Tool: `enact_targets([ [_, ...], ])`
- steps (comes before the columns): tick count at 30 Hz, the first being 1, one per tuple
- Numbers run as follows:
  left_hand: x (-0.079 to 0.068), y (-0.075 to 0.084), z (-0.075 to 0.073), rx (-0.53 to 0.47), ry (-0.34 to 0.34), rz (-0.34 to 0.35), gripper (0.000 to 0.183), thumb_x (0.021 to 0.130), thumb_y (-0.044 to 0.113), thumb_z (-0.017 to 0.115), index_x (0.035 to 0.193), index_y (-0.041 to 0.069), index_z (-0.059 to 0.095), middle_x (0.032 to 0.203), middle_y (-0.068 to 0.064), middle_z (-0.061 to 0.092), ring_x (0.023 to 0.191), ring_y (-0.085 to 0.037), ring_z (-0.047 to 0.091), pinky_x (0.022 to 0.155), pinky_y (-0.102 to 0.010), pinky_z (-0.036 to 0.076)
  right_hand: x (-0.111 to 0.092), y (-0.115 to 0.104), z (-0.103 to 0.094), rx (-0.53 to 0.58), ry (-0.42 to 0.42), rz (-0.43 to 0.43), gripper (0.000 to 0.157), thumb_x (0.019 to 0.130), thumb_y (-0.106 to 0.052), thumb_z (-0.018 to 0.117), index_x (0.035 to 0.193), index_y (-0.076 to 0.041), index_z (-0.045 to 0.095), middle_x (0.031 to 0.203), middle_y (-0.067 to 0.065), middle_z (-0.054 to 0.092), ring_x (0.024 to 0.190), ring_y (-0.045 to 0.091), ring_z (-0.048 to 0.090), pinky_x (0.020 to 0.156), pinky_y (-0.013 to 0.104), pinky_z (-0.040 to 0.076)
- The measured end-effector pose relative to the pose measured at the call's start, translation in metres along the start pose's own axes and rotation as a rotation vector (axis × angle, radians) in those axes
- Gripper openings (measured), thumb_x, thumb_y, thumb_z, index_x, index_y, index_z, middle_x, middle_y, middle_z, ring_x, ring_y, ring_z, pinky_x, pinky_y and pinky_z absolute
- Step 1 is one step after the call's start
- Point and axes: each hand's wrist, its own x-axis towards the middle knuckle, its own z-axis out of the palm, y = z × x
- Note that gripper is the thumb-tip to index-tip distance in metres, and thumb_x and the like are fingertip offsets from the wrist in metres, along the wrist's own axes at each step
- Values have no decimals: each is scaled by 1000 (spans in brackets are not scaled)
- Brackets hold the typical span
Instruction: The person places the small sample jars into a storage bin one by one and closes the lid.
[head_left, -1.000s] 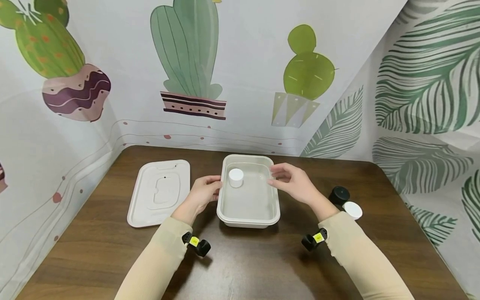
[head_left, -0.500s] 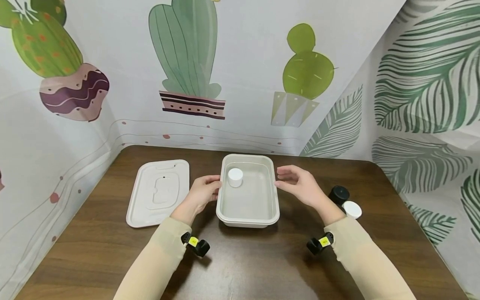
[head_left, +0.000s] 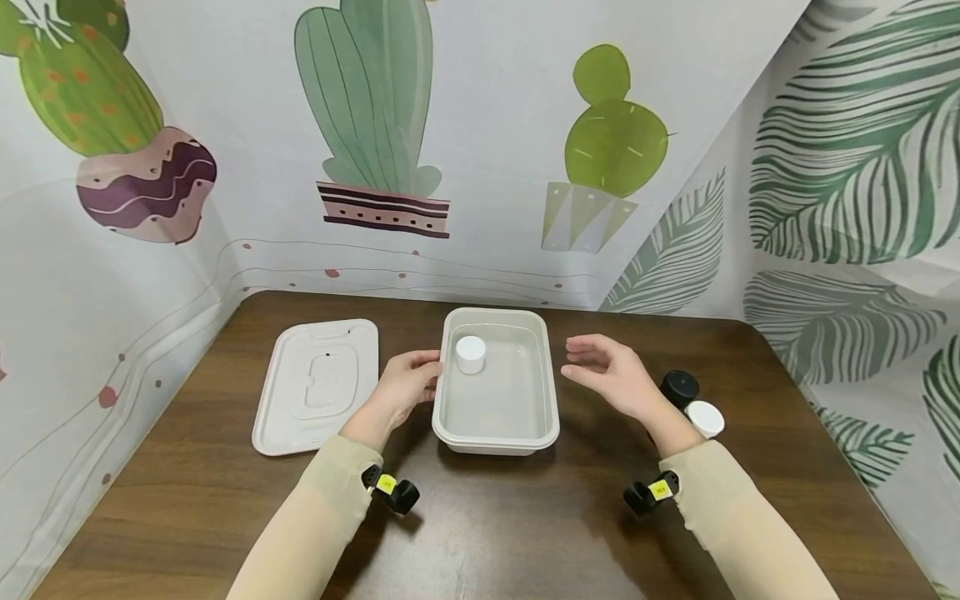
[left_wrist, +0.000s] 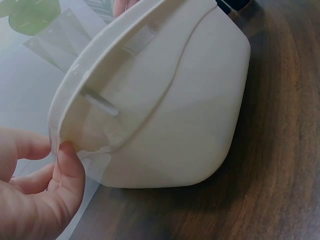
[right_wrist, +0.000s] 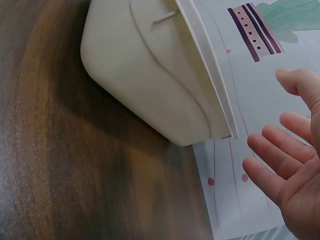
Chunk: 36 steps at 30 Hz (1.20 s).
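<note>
A cream rectangular plastic container (head_left: 498, 417) stands on the table without its lid. Inside, toward the back left, sits a small white cylindrical piece (head_left: 471, 356) that looks like a bottle cap. My left hand (head_left: 406, 386) is at the container's left side; in the left wrist view its thumb (left_wrist: 70, 172) and fingers pinch the rim. To the right of the container, my right hand (head_left: 613, 375) is held apart from it. That hand's fingers (right_wrist: 272, 155) are spread and relaxed in the right wrist view, with nothing in them.
A pale rectangular lid (head_left: 318, 387) lies flat on the brown wooden table (head_left: 480, 533), left of the container. Beyond the right forearm stand a black round cap or jar (head_left: 679, 387) and a white round piece (head_left: 705, 418). A patterned cloth backdrop (head_left: 495, 150) rises behind the table.
My right hand has moved away from the container's right rim, out to the right. My left hand stays at the left rim, and the container has not visibly moved.
</note>
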Motion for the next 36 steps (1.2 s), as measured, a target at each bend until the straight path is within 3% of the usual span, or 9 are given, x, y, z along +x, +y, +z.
enact_targets([
  [9, -1, 0, 0, -9, 1, 0, 36, 92, 4, 53, 126, -8, 52, 114, -25, 58, 78, -17, 63, 61, -23, 52, -6, 3, -5, -2, 15, 6, 44, 84, -20, 71, 123, -3, 56, 121, 20, 61, 109, 31, 61, 83, 15, 48],
  [27, 0, 0, 0, -24, -7, -3, 37, 91, 3, 53, 127, -8, 51, 113, -24, 57, 76, -15, 63, 61, -23, 52, -21, 14, -20, -23, 71, 38, 44, 87, -20, 69, 125, -4, 56, 119, 18, 63, 109, 30, 62, 84, 8, 45],
  [30, 0, -1, 0, -27, -7, -2, 37, 91, 3, 53, 126, -8, 51, 114, -24, 57, 77, -16, 63, 62, -23, 52, -24, 16, -23, -27, 87, 43, 43, 87, -21, 69, 125, -4, 56, 118, 19, 63, 107, 23, 63, 83, 9, 46],
  [36, 1, -2, 0, -23, -3, -2, 37, 91, 4, 53, 126, -8, 52, 115, -25, 57, 78, -17, 64, 62, -24, 53, -30, 23, -31, -19, 137, 30, 42, 87, -21, 68, 123, -2, 57, 115, 16, 64, 99, -2, 60, 82, 9, 47],
])
